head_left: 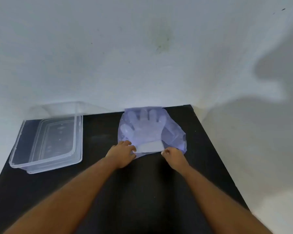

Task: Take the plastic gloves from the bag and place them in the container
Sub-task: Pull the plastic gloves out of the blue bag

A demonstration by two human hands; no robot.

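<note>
- The bag lies at 12 o'clock on the black table, the plastic gloves inside it.
- Left hand and right hand each pinch the bag's mouth, seemingly opening it.
- Next, one hand probably must reach inside; the empty container waits at 10 o'clock.

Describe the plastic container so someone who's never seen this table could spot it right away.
Start at the black table set against the pale wall. On its left side, apart from the bluish bag of gloves that the left hand and right hand grip at its near edge, sits the container. It is the only rigid, clear rectangular tub, open on top and seemingly empty.
</note>
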